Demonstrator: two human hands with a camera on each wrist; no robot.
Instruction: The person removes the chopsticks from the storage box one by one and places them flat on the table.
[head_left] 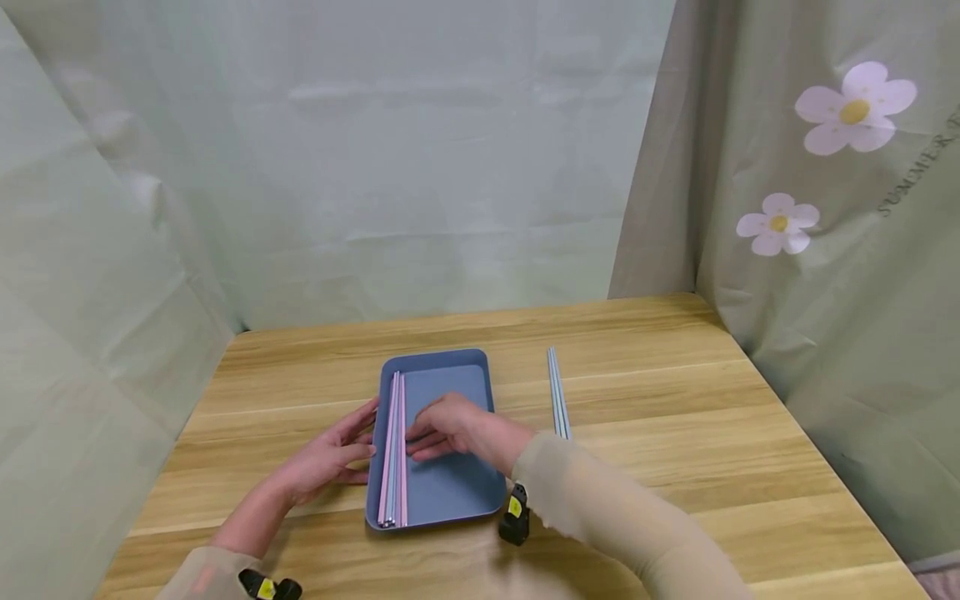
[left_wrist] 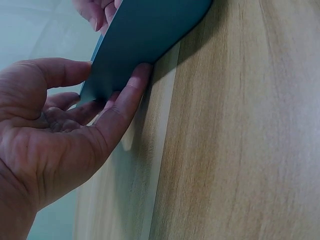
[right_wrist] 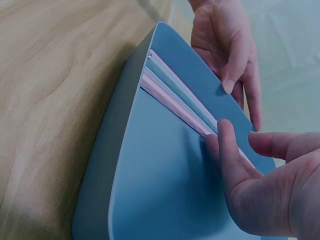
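A blue rectangular tray (head_left: pixel 450 492) lies on the table, with a bundle of pink and light blue chopsticks (head_left: pixel 393 450) lengthwise along its left wall. My left hand (head_left: pixel 326 458) rests against the tray's left side, its fingertips on the outer wall and rim. In the left wrist view the fingers (left_wrist: pixel 125 100) lie loosely spread against that wall. My right hand (head_left: pixel 457 429) reaches into the tray from the right, its fingertips right at the pink chopstick on the bundle's inner side. Thumb and fingers of this hand (right_wrist: pixel 270 185) stand apart in the right wrist view.
More light blue chopsticks (head_left: pixel 557 392) lie on the wooden table (head_left: pixel 675 433) to the right of the tray, their near ends hidden by my right sleeve (head_left: pixel 600 500). Pale curtains (head_left: pixel 450 167) stand behind and on both sides of the table.
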